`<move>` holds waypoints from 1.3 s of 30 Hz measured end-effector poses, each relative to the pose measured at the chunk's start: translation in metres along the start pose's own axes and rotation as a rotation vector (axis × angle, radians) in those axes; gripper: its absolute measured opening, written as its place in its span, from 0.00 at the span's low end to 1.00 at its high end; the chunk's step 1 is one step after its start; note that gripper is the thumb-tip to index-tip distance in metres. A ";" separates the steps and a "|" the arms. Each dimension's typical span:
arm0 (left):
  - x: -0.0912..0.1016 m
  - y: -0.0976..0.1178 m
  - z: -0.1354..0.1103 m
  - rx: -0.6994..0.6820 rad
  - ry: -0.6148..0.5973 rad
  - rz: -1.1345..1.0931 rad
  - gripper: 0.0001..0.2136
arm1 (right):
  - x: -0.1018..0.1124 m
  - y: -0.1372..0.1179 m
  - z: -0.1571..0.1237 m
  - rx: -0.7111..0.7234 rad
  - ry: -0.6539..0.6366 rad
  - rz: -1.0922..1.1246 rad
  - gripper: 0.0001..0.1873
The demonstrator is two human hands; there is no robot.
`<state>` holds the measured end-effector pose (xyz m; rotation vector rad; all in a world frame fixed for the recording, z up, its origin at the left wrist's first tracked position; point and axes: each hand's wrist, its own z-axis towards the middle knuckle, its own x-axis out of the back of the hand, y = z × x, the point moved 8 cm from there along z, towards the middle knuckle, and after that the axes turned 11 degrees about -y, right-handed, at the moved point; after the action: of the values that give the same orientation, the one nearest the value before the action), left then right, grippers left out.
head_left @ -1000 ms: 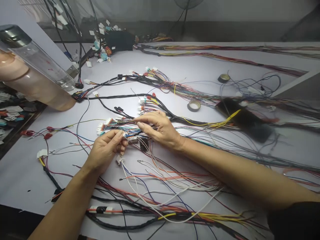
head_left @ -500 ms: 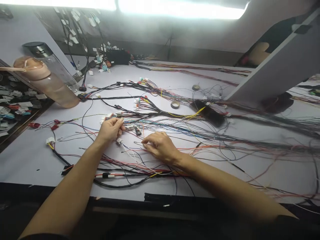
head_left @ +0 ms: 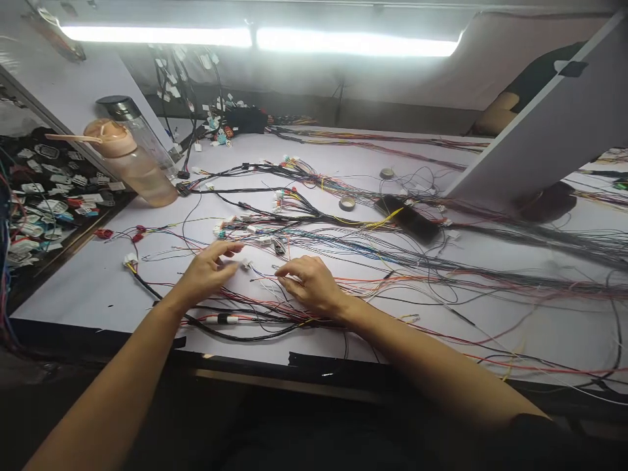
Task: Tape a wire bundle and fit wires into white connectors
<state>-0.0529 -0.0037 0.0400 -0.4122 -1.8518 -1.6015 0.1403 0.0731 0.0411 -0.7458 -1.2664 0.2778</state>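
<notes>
My left hand (head_left: 209,273) hovers low over the white board, fingers curled toward a small white connector (head_left: 244,263) at its fingertips; whether it grips it I cannot tell. My right hand (head_left: 310,282) rests on loose white and coloured wires (head_left: 275,288), thumb and fingers pinched on a thin wire end. A cluster of white connectors (head_left: 245,229) on the wire harness lies just beyond both hands.
A pink bottle (head_left: 130,160) and a clear bottle lie at the left. Bins of connectors (head_left: 44,203) fill the far left. Two tape rolls (head_left: 347,203) and a black taped bundle (head_left: 409,219) sit mid-board. A slanted white panel (head_left: 540,137) stands right; a person's arm shows behind it.
The view has lifted and pulled back. My right hand left the connector cluster and came down onto loose wires nearer me; my left hand drew back a little with its fingers loosening.
</notes>
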 end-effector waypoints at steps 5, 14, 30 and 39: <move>-0.020 0.000 0.005 -0.130 -0.134 0.085 0.20 | -0.007 -0.021 0.016 0.081 -0.027 -0.040 0.07; -0.013 0.019 -0.009 -0.172 -0.111 0.110 0.16 | 0.006 0.005 0.007 0.008 -0.006 -0.021 0.07; -0.028 0.040 -0.030 -0.301 -0.026 0.287 0.07 | -0.022 -0.006 0.026 0.119 -0.207 -0.260 0.08; 0.019 0.045 -0.007 -0.211 0.265 0.364 0.15 | -0.014 0.023 0.034 0.029 0.007 0.119 0.06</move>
<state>-0.0372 -0.0042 0.0871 -0.5645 -1.3295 -1.5177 0.1089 0.0942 0.0190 -0.7982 -1.2115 0.3890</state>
